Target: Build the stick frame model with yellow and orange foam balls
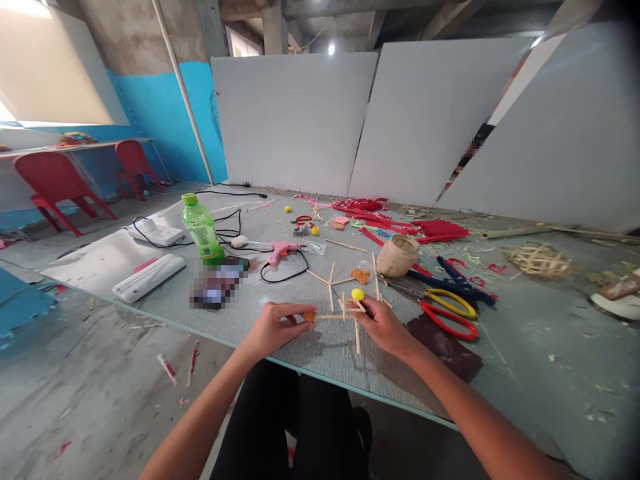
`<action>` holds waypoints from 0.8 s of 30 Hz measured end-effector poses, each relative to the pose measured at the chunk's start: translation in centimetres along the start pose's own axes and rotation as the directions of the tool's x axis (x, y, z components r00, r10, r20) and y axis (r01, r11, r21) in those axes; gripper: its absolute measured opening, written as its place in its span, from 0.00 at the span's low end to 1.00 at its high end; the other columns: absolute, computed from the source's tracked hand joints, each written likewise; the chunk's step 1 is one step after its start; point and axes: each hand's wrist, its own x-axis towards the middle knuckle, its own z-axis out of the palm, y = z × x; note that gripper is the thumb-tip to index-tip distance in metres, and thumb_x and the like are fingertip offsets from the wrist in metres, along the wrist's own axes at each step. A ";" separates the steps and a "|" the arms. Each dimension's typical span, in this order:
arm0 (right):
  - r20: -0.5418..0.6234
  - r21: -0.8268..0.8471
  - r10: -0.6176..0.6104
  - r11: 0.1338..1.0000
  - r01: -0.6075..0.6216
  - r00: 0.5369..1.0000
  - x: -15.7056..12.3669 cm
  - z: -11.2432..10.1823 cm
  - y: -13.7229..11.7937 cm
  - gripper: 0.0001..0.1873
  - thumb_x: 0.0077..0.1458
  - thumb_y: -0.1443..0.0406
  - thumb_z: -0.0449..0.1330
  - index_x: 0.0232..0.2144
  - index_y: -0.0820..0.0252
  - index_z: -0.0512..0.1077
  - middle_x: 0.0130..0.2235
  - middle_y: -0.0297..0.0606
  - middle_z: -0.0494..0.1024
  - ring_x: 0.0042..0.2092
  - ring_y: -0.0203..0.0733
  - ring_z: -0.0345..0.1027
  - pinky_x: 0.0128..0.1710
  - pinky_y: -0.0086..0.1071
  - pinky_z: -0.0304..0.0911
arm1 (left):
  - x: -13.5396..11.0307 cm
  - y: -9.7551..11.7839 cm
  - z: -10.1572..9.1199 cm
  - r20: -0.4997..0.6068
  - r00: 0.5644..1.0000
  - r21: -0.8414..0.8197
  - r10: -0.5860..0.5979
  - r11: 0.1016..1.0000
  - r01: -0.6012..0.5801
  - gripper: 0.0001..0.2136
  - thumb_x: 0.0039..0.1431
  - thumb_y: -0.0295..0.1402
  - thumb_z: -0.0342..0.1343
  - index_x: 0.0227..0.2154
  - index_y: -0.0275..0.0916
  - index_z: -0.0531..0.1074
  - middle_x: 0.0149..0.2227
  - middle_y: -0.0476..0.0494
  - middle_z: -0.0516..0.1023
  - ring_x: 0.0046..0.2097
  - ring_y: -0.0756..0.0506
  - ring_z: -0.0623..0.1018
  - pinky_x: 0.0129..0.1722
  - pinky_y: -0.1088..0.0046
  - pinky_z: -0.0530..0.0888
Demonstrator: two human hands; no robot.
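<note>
Over the table's front part, my right hand (384, 328) is closed around a small frame of thin wooden sticks (357, 337), with a yellow ball (357, 294) at its top. My left hand (280, 327) pinches a small orange piece (309, 317) between thumb and fingers, at the end of a stick that reaches left from the frame. Just beyond lies another branching stick piece (330, 285), beside a crumpled orange bit (360, 275). More sticks lie partly hidden behind my right hand.
A pink glue gun (283, 253), phone (219, 285), green bottle (203, 230) and white case (149, 278) are left. A jar (397, 256), scissors with red and yellow handles (450, 313), dark sheet (445, 350) and blue pliers (465, 283) are right. Red strips (440, 231) lie behind.
</note>
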 end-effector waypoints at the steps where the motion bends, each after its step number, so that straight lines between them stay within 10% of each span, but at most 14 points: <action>1: 0.000 -0.006 -0.005 1.000 0.005 1.000 0.0 0.0 0.1 0.16 0.65 0.53 0.57 0.38 0.60 0.76 0.29 0.33 0.74 0.31 0.39 0.64 0.32 0.31 0.60 | 0.0 0.1 0.0 0.001 1.000 0.002 -0.004 1.000 0.004 0.12 0.61 0.36 0.66 0.46 0.40 0.84 0.41 0.45 0.87 0.32 0.50 0.81 0.35 0.76 0.80; 11: -0.018 -0.017 0.017 1.000 -0.018 1.000 0.1 -0.1 0.5 0.17 0.64 0.52 0.57 0.38 0.58 0.76 0.32 0.36 0.76 0.34 0.43 0.68 0.34 0.33 0.63 | -0.1 -0.3 0.1 -0.013 1.000 0.015 -0.020 1.000 0.021 0.25 0.58 0.41 0.68 0.58 0.41 0.77 0.44 0.42 0.85 0.31 0.51 0.79 0.34 0.75 0.80; 24: -0.008 -0.012 0.014 1.000 -0.014 1.000 -0.1 0.1 0.2 0.20 0.66 0.49 0.56 0.31 0.57 0.70 0.25 0.30 0.63 0.28 0.38 0.55 0.28 0.31 0.53 | 0.1 0.8 -0.1 0.058 0.998 0.015 -0.027 1.000 0.026 0.10 0.63 0.36 0.63 0.42 0.37 0.83 0.37 0.44 0.84 0.33 0.50 0.77 0.33 0.77 0.76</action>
